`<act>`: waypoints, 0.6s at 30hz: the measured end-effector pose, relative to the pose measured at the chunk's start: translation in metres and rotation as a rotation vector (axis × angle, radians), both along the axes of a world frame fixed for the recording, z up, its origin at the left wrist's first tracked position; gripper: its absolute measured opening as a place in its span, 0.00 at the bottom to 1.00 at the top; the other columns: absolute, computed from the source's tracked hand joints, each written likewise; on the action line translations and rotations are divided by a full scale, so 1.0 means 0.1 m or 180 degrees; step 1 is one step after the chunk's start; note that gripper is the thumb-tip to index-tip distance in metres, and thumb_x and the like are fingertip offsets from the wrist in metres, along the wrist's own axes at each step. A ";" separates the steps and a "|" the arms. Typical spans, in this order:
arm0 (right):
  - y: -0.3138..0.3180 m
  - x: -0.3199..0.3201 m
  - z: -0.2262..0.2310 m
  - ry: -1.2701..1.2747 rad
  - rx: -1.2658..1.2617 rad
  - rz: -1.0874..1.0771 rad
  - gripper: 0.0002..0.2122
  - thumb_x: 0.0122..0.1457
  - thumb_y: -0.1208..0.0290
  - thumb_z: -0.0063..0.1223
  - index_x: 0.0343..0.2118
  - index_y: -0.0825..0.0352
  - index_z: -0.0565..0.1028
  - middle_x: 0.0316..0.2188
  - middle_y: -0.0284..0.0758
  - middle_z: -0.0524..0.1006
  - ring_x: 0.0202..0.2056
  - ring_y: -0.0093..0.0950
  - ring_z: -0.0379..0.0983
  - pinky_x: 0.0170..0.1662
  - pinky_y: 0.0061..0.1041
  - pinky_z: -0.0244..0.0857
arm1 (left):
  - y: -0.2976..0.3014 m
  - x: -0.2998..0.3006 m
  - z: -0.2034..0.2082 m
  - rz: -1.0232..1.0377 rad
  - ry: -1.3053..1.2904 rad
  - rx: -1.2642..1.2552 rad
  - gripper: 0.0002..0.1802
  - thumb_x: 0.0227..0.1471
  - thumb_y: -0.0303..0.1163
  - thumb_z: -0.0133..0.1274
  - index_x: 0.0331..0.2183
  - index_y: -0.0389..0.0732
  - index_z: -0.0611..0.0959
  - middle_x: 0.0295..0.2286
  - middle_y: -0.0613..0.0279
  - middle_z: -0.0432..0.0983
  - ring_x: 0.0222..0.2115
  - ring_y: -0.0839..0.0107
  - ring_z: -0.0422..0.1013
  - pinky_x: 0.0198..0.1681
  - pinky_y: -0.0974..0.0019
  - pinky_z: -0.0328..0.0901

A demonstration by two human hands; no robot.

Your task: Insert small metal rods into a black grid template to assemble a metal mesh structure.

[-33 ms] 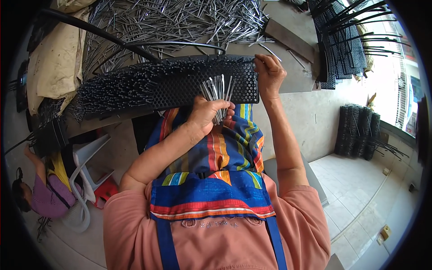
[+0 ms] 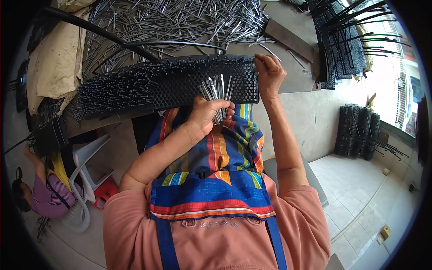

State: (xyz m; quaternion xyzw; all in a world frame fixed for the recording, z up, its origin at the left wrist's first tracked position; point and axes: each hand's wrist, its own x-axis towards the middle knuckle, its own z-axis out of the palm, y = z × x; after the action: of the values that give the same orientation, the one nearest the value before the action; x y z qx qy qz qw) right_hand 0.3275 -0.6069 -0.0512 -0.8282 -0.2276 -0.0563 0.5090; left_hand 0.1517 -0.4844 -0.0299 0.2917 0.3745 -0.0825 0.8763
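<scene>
A long black perforated rack (image 2: 177, 93) lies across in front of me, with a black rod handle (image 2: 90, 28) rising from it. Many dark-tipped thin rods (image 2: 117, 87) stand packed in the holes of its left part, and a band of them runs along the far edge. My left hand (image 2: 203, 113) is closed round a fanned bundle of shiny slim metal rods (image 2: 218, 88) at the rack's near edge. At the far right corner, my right hand (image 2: 271, 76) has its fingers pinched together against the rim; whatever they may hold is too small to make out.
A large heap of loose metal rods (image 2: 189, 22) covers the table behind the rack. Brown sacking (image 2: 58, 58) lies left, a flat dark bar (image 2: 290, 39) right. More racks (image 2: 344, 49) stand at far right. Another person (image 2: 49, 193) sits at lower left beside a pale chair (image 2: 87, 155).
</scene>
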 end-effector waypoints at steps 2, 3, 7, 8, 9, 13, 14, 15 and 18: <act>0.03 -0.02 0.05 0.0261 0.0149 -0.0054 0.06 0.48 0.83 0.61 0.30 0.68 0.81 0.25 0.34 0.78 0.23 0.22 0.73 0.27 0.21 0.66 | 0.00 -0.01 -0.04 0.0039 -0.0078 -0.0032 0.06 0.46 0.19 0.55 0.32 0.31 0.81 0.26 0.52 0.80 0.24 0.66 0.77 0.26 0.65 0.75; 0.04 -0.02 0.10 0.0200 0.0148 -0.0097 0.05 0.50 0.81 0.61 0.30 0.67 0.81 0.25 0.34 0.77 0.23 0.24 0.74 0.28 0.22 0.66 | 0.00 -0.02 -0.06 0.0083 -0.0148 -0.0058 0.06 0.46 0.19 0.56 0.31 0.32 0.81 0.26 0.53 0.80 0.23 0.67 0.77 0.24 0.65 0.74; -0.03 0.10 -0.02 0.0062 -0.0417 -0.0024 0.05 0.54 0.73 0.60 0.33 0.66 0.81 0.25 0.37 0.76 0.23 0.31 0.74 0.30 0.26 0.67 | 0.02 -0.06 -0.04 0.0021 -0.0185 -0.0083 0.08 0.47 0.19 0.55 0.33 0.31 0.80 0.27 0.52 0.80 0.25 0.64 0.78 0.31 0.63 0.75; -0.03 0.09 -0.02 0.0056 -0.0413 -0.0019 0.05 0.54 0.73 0.60 0.33 0.66 0.81 0.25 0.37 0.76 0.23 0.31 0.74 0.30 0.26 0.67 | 0.02 -0.07 -0.04 0.0004 -0.0191 -0.0092 0.08 0.47 0.19 0.55 0.34 0.31 0.80 0.28 0.52 0.80 0.26 0.63 0.78 0.31 0.63 0.75; -0.05 0.07 -0.03 -0.0501 -0.0804 -0.0028 0.06 0.55 0.74 0.58 0.35 0.68 0.80 0.27 0.35 0.77 0.25 0.25 0.75 0.29 0.23 0.67 | 0.02 -0.08 -0.03 -0.0016 -0.0196 -0.0101 0.09 0.47 0.18 0.54 0.35 0.31 0.80 0.28 0.52 0.80 0.26 0.63 0.78 0.31 0.62 0.75; -0.08 -0.15 0.09 -0.0491 -0.0507 -0.0269 0.08 0.55 0.72 0.59 0.38 0.63 0.80 0.28 0.37 0.76 0.23 0.33 0.73 0.29 0.27 0.66 | 0.07 -0.10 -0.03 -0.0062 -0.0202 -0.0240 0.11 0.47 0.18 0.54 0.37 0.30 0.79 0.29 0.52 0.80 0.26 0.63 0.78 0.32 0.62 0.75; -0.05 -0.27 0.23 -0.0078 -0.0598 -0.0130 0.07 0.54 0.71 0.60 0.34 0.67 0.80 0.24 0.34 0.76 0.21 0.27 0.71 0.27 0.26 0.64 | 0.08 -0.14 -0.04 -0.0008 -0.0252 -0.0273 0.11 0.46 0.17 0.55 0.36 0.32 0.80 0.28 0.53 0.80 0.26 0.64 0.78 0.30 0.63 0.75; -0.06 -0.36 0.33 -0.0076 -0.0602 -0.0142 0.07 0.54 0.71 0.60 0.34 0.67 0.80 0.24 0.34 0.76 0.21 0.27 0.71 0.27 0.26 0.64 | 0.07 -0.15 -0.04 -0.0004 -0.0304 -0.0329 0.11 0.45 0.16 0.56 0.35 0.33 0.81 0.28 0.55 0.80 0.26 0.66 0.78 0.28 0.64 0.75; -0.04 -0.63 0.41 0.2812 -0.0029 0.0964 0.04 0.54 0.73 0.61 0.29 0.69 0.79 0.18 0.26 0.72 0.19 0.17 0.65 0.22 0.19 0.57 | 0.01 -0.15 -0.03 0.0054 -0.0506 -0.0004 0.15 0.44 0.14 0.55 0.37 0.34 0.81 0.30 0.56 0.80 0.27 0.66 0.78 0.30 0.63 0.76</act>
State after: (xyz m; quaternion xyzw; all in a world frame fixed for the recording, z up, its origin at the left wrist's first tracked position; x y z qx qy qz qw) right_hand 0.2642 -0.6114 -0.0102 -0.7325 -0.1077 0.3778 0.5560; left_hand 0.1363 -0.4839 -0.0327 0.2935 0.3062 -0.0519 0.9041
